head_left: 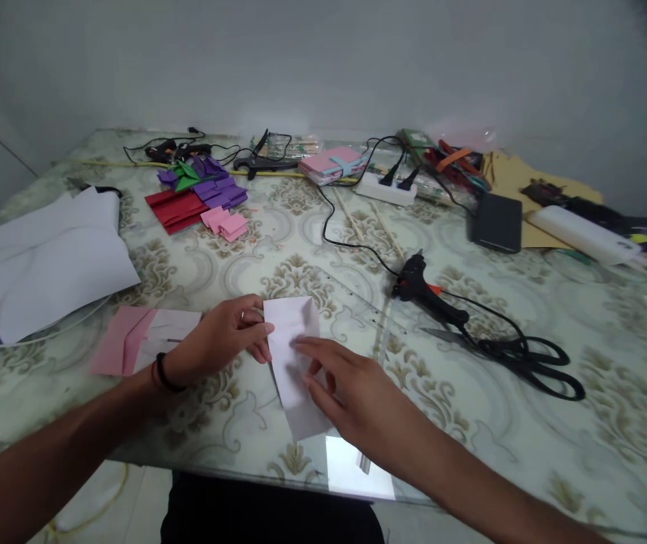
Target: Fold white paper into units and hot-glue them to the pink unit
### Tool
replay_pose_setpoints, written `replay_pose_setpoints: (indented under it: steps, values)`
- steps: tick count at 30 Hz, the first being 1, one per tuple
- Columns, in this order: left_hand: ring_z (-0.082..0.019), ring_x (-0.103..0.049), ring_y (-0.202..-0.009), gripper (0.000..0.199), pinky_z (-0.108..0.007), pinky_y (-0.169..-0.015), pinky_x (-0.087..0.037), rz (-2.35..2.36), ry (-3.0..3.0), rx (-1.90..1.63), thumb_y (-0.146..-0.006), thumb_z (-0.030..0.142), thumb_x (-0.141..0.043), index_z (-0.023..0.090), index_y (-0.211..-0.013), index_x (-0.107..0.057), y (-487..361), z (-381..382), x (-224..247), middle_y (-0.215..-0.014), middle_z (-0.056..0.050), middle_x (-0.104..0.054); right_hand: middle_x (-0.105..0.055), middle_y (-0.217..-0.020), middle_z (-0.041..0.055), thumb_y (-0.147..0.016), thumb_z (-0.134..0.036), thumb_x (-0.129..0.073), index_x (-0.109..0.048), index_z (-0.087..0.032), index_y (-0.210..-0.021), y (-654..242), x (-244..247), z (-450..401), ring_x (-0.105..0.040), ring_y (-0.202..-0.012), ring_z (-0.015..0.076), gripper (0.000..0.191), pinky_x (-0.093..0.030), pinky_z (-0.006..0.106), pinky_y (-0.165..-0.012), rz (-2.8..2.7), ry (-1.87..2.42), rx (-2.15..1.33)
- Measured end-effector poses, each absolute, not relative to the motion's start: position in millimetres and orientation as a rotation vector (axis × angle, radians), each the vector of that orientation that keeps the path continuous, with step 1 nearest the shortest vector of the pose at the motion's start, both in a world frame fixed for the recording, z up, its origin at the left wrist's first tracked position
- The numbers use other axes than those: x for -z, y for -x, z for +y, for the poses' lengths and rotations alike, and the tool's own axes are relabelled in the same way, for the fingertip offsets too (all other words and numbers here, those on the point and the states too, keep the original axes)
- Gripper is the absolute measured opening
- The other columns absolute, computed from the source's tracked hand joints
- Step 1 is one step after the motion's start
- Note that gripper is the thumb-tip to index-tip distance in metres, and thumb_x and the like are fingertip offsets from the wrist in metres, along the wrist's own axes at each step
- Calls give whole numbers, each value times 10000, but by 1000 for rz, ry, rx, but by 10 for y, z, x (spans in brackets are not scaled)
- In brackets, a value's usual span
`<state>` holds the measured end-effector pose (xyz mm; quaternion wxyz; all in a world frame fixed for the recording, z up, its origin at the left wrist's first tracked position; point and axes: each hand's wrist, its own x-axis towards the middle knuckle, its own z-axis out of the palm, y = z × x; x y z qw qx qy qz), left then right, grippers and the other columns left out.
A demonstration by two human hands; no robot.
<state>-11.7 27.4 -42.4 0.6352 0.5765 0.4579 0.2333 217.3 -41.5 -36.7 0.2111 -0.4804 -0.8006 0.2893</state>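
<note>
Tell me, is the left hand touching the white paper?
Touching: the head view shows the left hand's thumb over the white paper's left edge.

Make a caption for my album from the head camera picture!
Left hand pinches white paper, right hand over it, near a glue gun and scissors.

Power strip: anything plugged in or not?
Plugged in: two black plugs sit in the white power strip, cords running from them. Whether it has power, cannot tell.
</note>
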Motion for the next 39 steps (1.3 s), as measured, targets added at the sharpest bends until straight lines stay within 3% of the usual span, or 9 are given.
replay_pose_setpoints:
  steps: [9,14,17,20,23,27,30,35,39]
  values:
    - [-188,-743,-731,310,-301,-693,-596,976,-1304,-603,-843,261,-741,173,-1065,-545,113,251,410,-786,-24,-738,-766,-869,31,-923,-197,-641,-657,-181,-1304,-2124,230,-269,-652,-597,147,382,-530,278,-626,-1999,1527,-996]
    - [-190,-742,-756,385,-304,-675,-618,1006,-1393,-616,-855,228,-722,184,-1191,-539,126,225,472,-882,-33,-737,-790,-986,22,-875,-182,-716,-670,-210,-1298,-2079,376,-169,-594,-559,116,427,-495,251,-576,-1899,1546,-982]
    - [-185,-752,-814,537,-326,-761,-638,1015,-1505,-609,-861,183,-716,218,-1345,-485,140,207,479,-920,-20,-738,-765,-827,-24,-839,-146,-752,-738,-216,-1121,-2077,381,-149,-576,-548,113,291,-469,237,-576,-1881,1545,-949]
    - [-165,-743,-918,644,-351,-882,-634,995,-1772,-618,-882,147,-691,288,-1453,-431,153,198,454,-1168,-46,-702,-705,-704,-49,-824,-109,-747,-719,-206,-882,-2079,352,-163,-576,-553,112,117,-446,227,-584,-1913,1528,-894]
    - [-158,-703,-965,503,-315,-837,-647,973,-2033,-629,-877,138,-691,259,-1337,-530,161,200,428,-1308,-75,-592,-681,-681,-52,-822,-84,-734,-692,-204,-819,-2068,341,-192,-581,-558,113,127,-434,225,-593,-1976,1504,-828]
    - [-186,-661,-1036,205,-270,-791,-637,970,-2199,-604,-841,117,-714,181,-999,-600,160,205,395,-1216,-89,-573,-697,-722,-40,-834,-73,-729,-701,-204,-842,-2039,362,-223,-594,-577,114,134,-428,224,-598,-2034,1481,-821]
    - [-171,-659,-989,185,-258,-797,-601,963,-2248,-585,-825,79,-721,172,-862,-565,160,199,348,-1190,-85,-598,-706,-753,-25,-870,-112,-732,-706,-195,-854,-2055,339,-224,-607,-606,119,89,-433,228,-608,-2121,1466,-862]
    - [-191,-661,-1022,161,-298,-905,-527,988,-2322,-494,-818,69,-724,168,-829,-598,204,210,270,-1122,-66,-634,-713,-931,42,-953,-204,-674,-742,-163,-965,-2232,158,-159,-648,-757,147,80,-481,256,-702,-2388,1157,-941]
    - [-232,-661,-1150,96,-318,-993,-500,985,-2285,-427,-853,136,-714,177,-939,-723,261,255,274,-1266,-92,-629,-684,-842,22,-971,-196,-646,-779,-179,-1024,-2371,101,-48,-626,-699,137,144,-468,256,-652,-2411,1110,-967]
